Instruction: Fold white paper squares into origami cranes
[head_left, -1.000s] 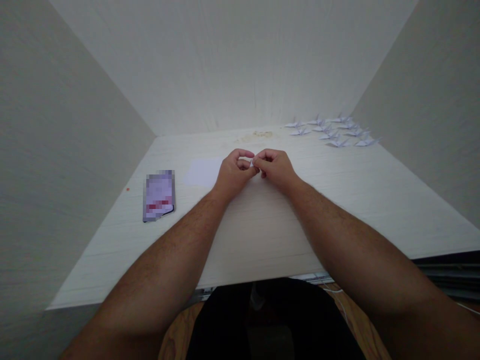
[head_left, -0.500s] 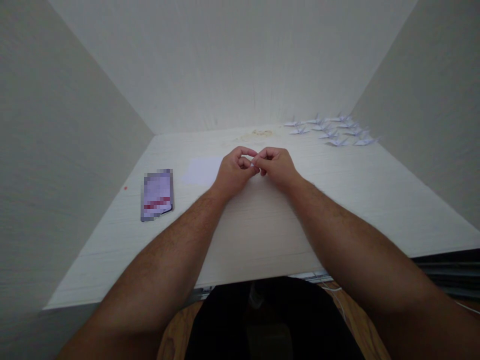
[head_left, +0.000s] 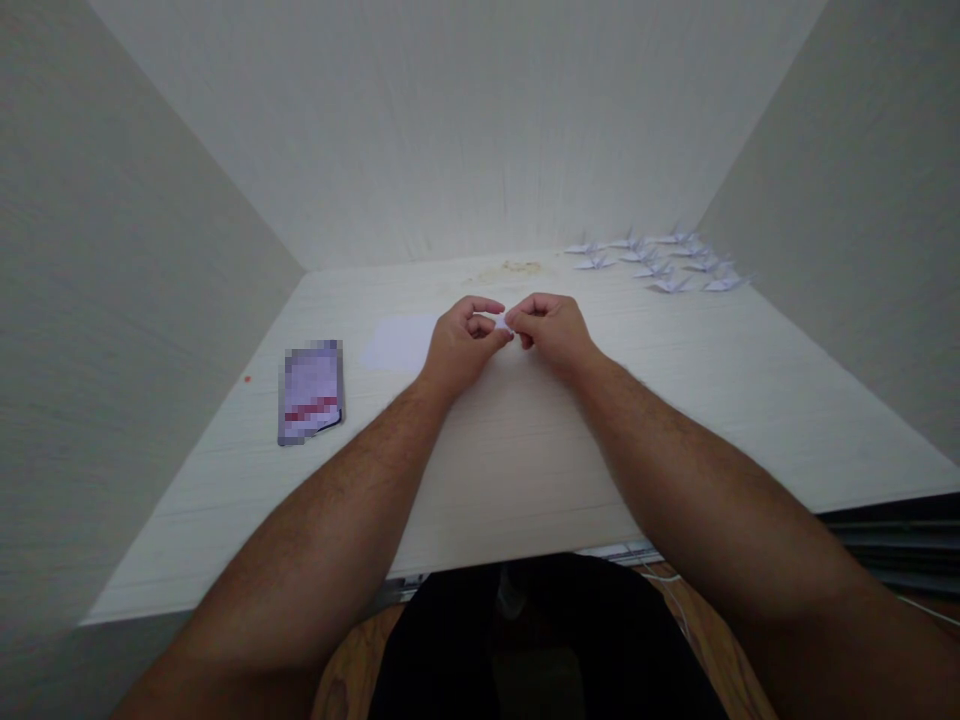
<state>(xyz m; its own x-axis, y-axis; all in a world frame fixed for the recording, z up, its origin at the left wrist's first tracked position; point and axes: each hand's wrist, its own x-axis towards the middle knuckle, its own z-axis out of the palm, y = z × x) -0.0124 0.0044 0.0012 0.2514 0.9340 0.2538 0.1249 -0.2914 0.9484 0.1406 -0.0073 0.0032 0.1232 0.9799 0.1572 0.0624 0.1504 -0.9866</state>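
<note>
A small piece of folded white paper (head_left: 502, 323) shows between my hands, mostly covered by the fingers. My left hand (head_left: 466, 345) pinches it from the left between thumb and a curled finger, with the index finger raised off it. From the right, my right hand (head_left: 553, 325) grips the same paper between thumb and index finger. Flat white paper (head_left: 396, 341) lies on the table just left of my left hand, partly hidden behind it.
Several white paper cranes (head_left: 664, 262) stand in rows at the back right of the table (head_left: 517, 490). A pixelated, phone-like flat object (head_left: 311, 392) lies at the left, near a small red dot (head_left: 247, 379). Walls enclose the back and both sides.
My left index finger has lifted away from the right fingertips, and more of the folded paper now shows between my hands. The cranes and the flat object stay in place.
</note>
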